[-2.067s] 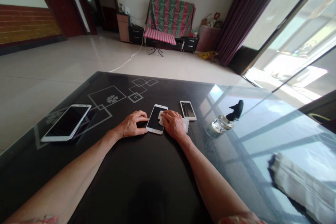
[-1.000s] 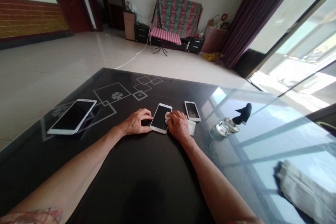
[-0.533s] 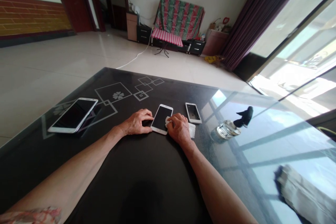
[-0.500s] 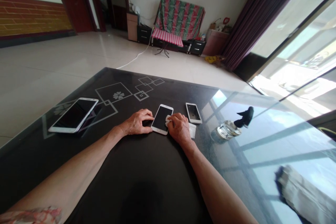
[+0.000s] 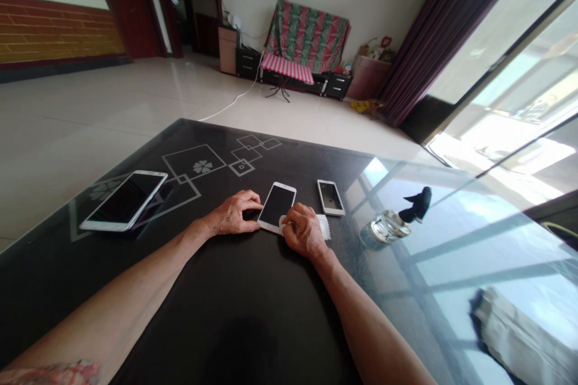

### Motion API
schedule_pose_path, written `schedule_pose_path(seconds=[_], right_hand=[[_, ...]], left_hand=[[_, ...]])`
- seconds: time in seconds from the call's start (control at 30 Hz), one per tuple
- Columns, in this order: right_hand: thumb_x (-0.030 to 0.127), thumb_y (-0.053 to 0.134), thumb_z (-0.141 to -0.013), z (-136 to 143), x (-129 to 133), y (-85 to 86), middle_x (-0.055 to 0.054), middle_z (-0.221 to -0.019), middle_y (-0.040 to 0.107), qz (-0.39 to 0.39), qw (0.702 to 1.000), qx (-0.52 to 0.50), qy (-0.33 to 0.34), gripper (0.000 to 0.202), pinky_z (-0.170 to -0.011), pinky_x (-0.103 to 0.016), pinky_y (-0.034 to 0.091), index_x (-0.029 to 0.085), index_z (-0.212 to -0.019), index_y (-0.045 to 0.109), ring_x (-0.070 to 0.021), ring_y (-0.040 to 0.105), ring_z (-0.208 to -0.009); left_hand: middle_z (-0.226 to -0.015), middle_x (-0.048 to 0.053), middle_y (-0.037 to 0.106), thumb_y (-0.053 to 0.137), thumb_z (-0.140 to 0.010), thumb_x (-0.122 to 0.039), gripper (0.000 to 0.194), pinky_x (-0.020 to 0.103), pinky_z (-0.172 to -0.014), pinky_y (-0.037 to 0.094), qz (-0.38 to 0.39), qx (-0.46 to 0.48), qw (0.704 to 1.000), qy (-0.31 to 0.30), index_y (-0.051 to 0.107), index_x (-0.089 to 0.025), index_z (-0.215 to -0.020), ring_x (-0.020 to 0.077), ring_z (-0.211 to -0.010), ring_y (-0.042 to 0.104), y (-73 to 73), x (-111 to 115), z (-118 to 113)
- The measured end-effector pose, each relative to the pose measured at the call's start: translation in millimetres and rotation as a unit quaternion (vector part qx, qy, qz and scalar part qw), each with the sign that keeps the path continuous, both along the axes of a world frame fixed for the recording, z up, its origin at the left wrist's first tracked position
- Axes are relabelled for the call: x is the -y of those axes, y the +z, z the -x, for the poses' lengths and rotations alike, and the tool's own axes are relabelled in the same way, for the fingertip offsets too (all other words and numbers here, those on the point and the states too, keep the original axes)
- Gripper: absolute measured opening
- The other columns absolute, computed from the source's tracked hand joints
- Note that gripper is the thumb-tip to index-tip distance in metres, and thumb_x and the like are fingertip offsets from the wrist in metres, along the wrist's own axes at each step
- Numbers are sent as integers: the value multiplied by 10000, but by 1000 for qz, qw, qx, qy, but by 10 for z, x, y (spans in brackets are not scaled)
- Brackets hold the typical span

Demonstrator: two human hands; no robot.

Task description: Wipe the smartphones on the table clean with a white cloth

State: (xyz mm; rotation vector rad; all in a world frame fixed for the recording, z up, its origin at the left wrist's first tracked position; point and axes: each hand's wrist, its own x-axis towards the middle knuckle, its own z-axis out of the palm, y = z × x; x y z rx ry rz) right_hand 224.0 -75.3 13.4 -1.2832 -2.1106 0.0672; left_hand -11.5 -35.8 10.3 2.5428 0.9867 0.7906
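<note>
A white smartphone with a dark screen lies flat on the black glossy table in front of me. At its left edge, my left hand steadies it, thumb and forefinger touching the side. My right hand is closed on a white wipe and presses it on the phone's lower right part. The wipe's toothed edge sticks out to the right of the hand; the rest is mostly hidden under the fingers.
A smaller white phone lies behind my right hand. A larger white tablet-like phone lies on the left. On the right are a clear spray bottle with a black nozzle and a blurred grey cloth-like item.
My right hand has slid with the wipe down the smartphone, from beside the middle of the screen to its lower end. The left hand keeps its place at the edge.
</note>
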Motion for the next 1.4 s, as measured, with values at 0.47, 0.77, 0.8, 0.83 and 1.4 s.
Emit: schedule_pose_path(seconds=[0.47, 0.77, 0.8, 0.83, 1.4], right_hand=[[153, 486, -858, 57, -76, -45, -63, -1003, 632, -3, 996, 33, -87, 211, -803, -325, 358, 202, -929, 678, -196, 528, -885], [93, 505, -687, 67, 25, 0, -35, -764, 582, 3, 999, 18, -45, 135, -724, -294, 358, 190, -662, 596, -163, 521, -750], [91, 497, -681, 68, 41, 9, -32, -751, 579, 4, 999, 20, -31, 136, -720, -291, 357, 190, -646, 583, -158, 518, -736], [89, 492, -675, 70, 56, 15, -29, -743, 577, 7, 1000, 22, -14, 136, -720, -290, 357, 189, -635, 574, -153, 515, -721], [153, 483, -885, 78, -98, -60, -50, -1051, 655, -2, 997, 24, -71, 223, -848, -333, 351, 218, -991, 668, -210, 522, -963]], left_hand=[[-1069, 55, 605, 717, -687, -287, 365, 333, -916, 458, 6, -8, 1000, 1, 692, -194, -1039, 201, -975, 573, 22, 15, -1], [-1059, 65, 609, 726, -680, -278, 359, 341, -907, 465, -1, 5, 1000, -3, 695, -187, -1026, 206, -972, 577, -8, -3, 1], [-1057, 64, 610, 726, -680, -274, 354, 339, -906, 466, -3, 6, 1000, -4, 696, -188, -1023, 205, -973, 577, -7, -2, -1], [-1054, 63, 611, 726, -681, -273, 350, 337, -904, 467, -5, 6, 1000, -4, 697, -191, -1020, 205, -973, 579, -7, -2, -3], [-1070, 58, 616, 729, -676, -283, 372, 335, -912, 464, 0, 4, 1000, -1, 693, -196, -1036, 204, -966, 580, 6, 2, -6]])
